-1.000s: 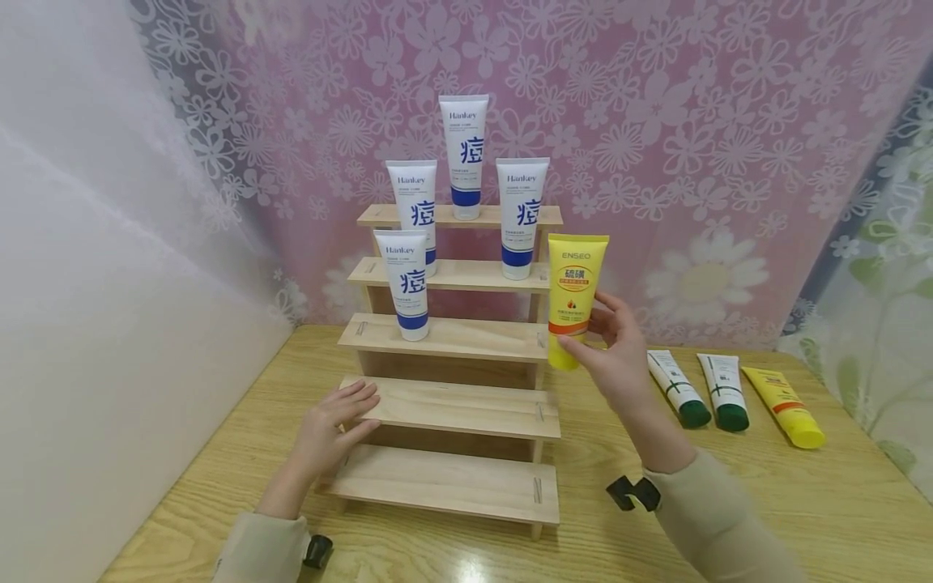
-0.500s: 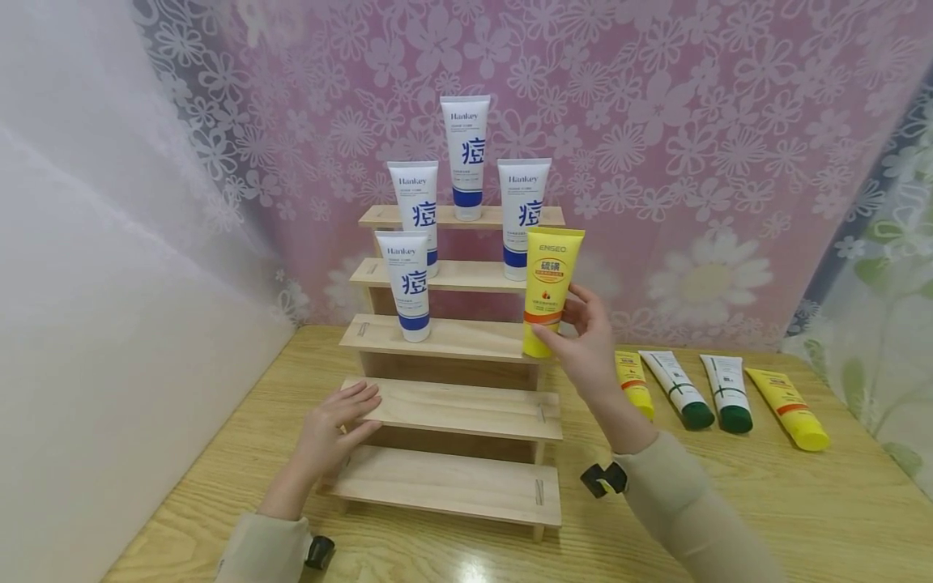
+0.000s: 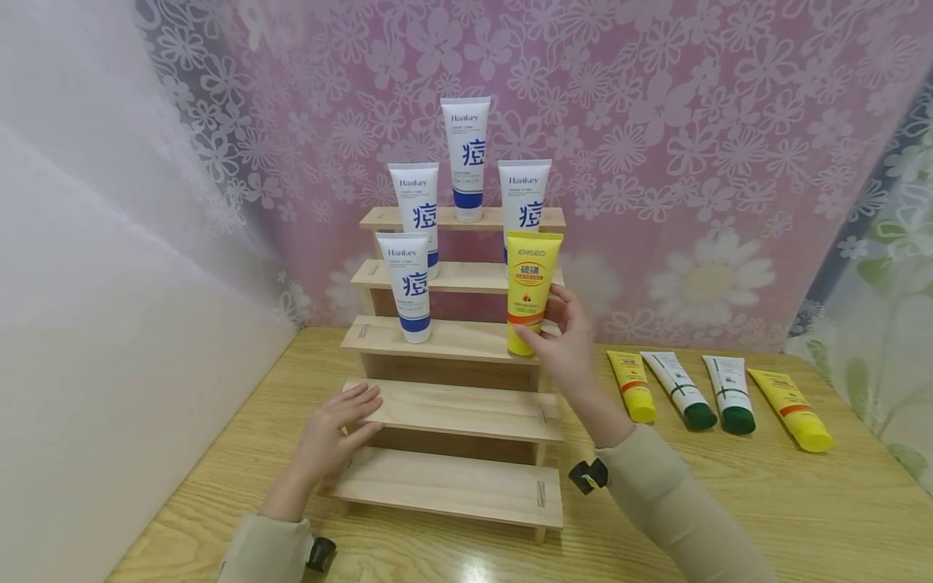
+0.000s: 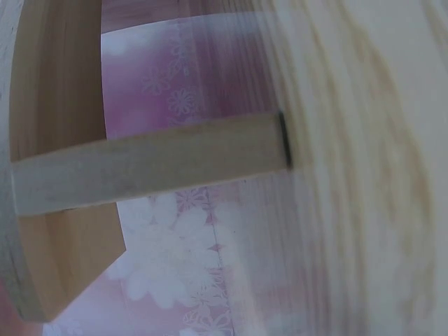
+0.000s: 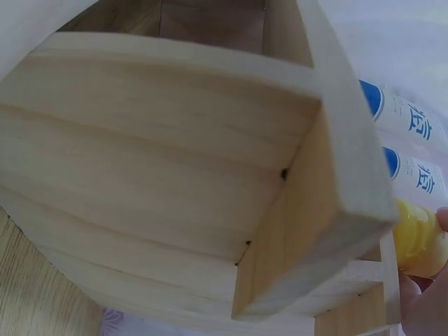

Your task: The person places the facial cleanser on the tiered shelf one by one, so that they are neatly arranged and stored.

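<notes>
In the head view my right hand [image 3: 568,344] grips a yellow tube [image 3: 530,291] near its cap, thumb in front and fingers behind. The tube stands upright at the right end of the third step of a wooden step rack [image 3: 437,336], cap right at the board. Its yellow cap [image 5: 414,234] shows at the right edge of the right wrist view. My left hand [image 3: 331,429] rests on the left end of the rack's fourth step, fingers straight. At the left of the third step stands a white-and-blue tube [image 3: 406,283].
More white-and-blue tubes stand higher: one on the top step [image 3: 466,154] and two on the second. On the wooden table [image 3: 700,502] to the right lie two yellow tubes [image 3: 632,385] and two white tubes with green caps [image 3: 729,393]. A flowered pink cloth [image 3: 619,105] hangs behind.
My right hand has carried the yellow tube leftward from beside the rack to over its third step, uncovering another yellow tube on the table. The left hand has stayed put.
</notes>
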A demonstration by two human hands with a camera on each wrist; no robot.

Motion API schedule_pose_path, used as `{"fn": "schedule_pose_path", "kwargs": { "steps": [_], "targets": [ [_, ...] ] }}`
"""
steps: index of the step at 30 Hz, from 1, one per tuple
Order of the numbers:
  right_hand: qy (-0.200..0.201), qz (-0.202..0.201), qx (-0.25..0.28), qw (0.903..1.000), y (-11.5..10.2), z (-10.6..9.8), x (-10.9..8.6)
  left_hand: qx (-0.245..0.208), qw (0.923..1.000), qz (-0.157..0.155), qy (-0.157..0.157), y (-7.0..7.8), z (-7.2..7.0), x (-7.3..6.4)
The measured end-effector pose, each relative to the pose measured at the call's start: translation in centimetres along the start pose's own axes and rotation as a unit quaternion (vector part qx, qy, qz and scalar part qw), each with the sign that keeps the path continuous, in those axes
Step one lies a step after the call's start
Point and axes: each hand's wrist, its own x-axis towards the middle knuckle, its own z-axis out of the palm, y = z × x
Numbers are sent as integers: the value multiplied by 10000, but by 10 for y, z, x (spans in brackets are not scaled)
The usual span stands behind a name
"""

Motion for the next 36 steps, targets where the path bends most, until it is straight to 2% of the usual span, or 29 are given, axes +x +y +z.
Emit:
{"fn": "schedule_pose_path", "kwargs": {
  "steps": [7,11,16,21,25,36],
  "targets": [
    [14,-69,-42,10000,8,5,1,51,9999,50,101,-1,3,-1],
    [12,-26,-115,9999,10,6,1,37,10000,-29,23,0,2,-2],
    [-66,-93,-103,9999,10,7,0,3,9999,-132,-10,2,1,-2],
    [-86,-102,-140,9998,9,7,0,-8,10000,-57,56,1,2,-2],
    [-83,-87,-157,9998,9,7,-1,-31,9999,-117,22,0,2,-3],
    [-181,-296,-84,9994,9,7,0,11,9999,-78,113,-2,2,-2]
  ]
}}
